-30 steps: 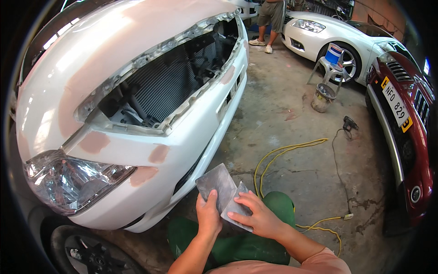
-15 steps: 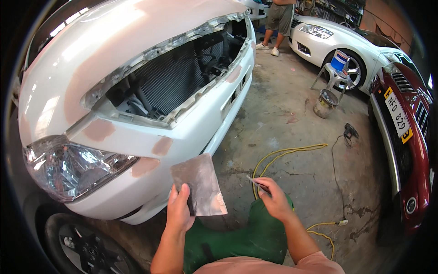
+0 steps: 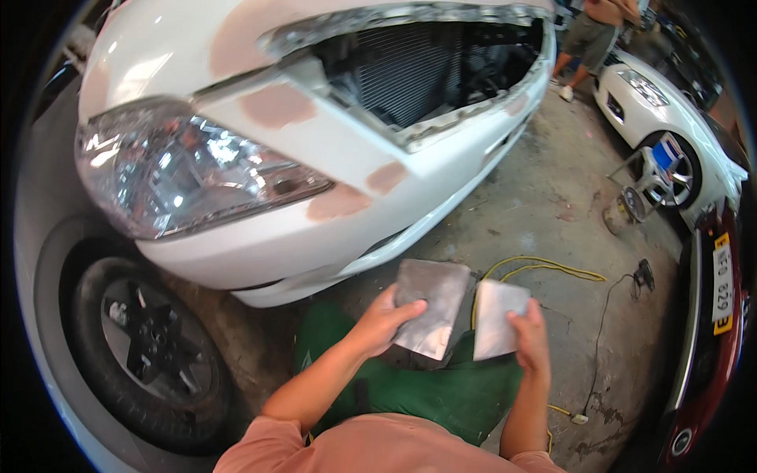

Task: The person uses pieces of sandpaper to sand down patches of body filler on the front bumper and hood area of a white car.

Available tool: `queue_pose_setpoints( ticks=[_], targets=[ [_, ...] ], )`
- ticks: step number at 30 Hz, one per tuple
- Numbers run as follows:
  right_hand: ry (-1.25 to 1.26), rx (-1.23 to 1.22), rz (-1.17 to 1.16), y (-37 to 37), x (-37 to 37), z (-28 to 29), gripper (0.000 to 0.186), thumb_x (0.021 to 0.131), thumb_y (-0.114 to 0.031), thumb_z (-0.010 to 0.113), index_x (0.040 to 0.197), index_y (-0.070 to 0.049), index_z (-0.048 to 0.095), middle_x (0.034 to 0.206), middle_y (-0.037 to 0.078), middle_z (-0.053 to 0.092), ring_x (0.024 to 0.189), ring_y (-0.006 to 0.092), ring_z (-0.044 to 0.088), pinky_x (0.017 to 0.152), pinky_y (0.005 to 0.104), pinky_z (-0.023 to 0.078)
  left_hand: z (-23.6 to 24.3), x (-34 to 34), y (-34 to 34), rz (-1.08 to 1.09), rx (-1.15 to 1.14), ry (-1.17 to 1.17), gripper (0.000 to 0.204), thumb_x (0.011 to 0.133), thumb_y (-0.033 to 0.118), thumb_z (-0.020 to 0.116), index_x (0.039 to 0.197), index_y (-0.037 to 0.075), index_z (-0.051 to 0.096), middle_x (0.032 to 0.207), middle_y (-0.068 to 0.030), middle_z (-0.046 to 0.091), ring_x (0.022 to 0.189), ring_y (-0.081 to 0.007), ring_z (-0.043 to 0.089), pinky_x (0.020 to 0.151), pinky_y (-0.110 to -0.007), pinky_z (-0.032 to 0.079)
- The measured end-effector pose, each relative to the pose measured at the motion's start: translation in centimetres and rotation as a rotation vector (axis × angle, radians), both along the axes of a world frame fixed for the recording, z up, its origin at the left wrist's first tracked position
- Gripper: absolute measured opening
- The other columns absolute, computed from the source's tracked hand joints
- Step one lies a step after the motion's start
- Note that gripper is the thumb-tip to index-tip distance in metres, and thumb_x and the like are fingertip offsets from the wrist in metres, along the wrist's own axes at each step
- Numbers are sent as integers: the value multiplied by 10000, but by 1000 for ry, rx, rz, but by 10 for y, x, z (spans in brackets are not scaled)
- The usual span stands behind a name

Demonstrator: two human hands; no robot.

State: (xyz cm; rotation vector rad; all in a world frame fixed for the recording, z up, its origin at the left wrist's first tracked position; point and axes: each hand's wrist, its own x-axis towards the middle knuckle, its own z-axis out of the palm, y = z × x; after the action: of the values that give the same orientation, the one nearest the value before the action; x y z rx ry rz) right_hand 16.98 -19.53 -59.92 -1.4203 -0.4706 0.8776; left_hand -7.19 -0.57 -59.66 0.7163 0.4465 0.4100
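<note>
My left hand (image 3: 380,322) grips a flat rectangular grey plate (image 3: 436,303), thumb on its upper face. The plate looks smeared and has a pale patch near its lower corner. In my right hand (image 3: 534,339) is a smaller flat pale-grey piece (image 3: 497,315), pinched at its right edge and held upright. The two pieces are side by side with a narrow gap between them, above my green-clad legs (image 3: 426,394). Ahead stands a white car front, whose bumper (image 3: 260,260) carries brownish-pink patches (image 3: 339,202) beside the headlight (image 3: 189,169).
A wheel (image 3: 150,339) is at my left. Yellow cord (image 3: 544,264) and a corded dark tool (image 3: 644,273) lie on the concrete floor. A bucket (image 3: 623,211) stands by a stool with a blue-and-white can (image 3: 666,152). Another person (image 3: 591,43), a white car (image 3: 662,102) and a red vehicle (image 3: 717,370) are beyond.
My view has swung left and closer to the headlight. The smaller piece, seen edge-on before, now shows its flat face. My hands have brought the two pieces closer together.
</note>
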Motion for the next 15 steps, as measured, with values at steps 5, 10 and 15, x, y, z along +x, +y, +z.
queue_pose_setpoints(
  ticks=[5, 10, 15],
  targets=[
    [-459, 140, -76, 39, -45, 85, 386, 872, 17, 636, 1253, -5, 580, 1158, 91, 658, 1014, 184, 619, 906, 342, 504, -99, 12, 16, -215, 264, 259, 486, 946, 229, 711, 1329, -12, 535, 1218, -91, 641, 1074, -158, 604, 950, -335, 488],
    [-1559, 228, 257, 116, -106, 139, 354, 745, 67, 661, 1090, -7, 693, 1070, 115, 686, 938, 273, 628, 794, 353, 515, -170, 25, 25, -100, 444, 319, 499, 938, 274, 690, 1313, -26, 553, 1159, -144, 674, 1045, -220, 634, 932, -364, 495],
    [-1806, 306, 352, 172, -146, 155, 361, 714, 24, 689, 1073, -6, 709, 1058, 91, 690, 916, 278, 630, 752, 353, 511, -178, 16, 13, -65, 752, 506, 535, 919, 314, 656, 1303, -44, 550, 1122, -300, 670, 1065, -410, 663, 912, -454, 510]
  ],
)
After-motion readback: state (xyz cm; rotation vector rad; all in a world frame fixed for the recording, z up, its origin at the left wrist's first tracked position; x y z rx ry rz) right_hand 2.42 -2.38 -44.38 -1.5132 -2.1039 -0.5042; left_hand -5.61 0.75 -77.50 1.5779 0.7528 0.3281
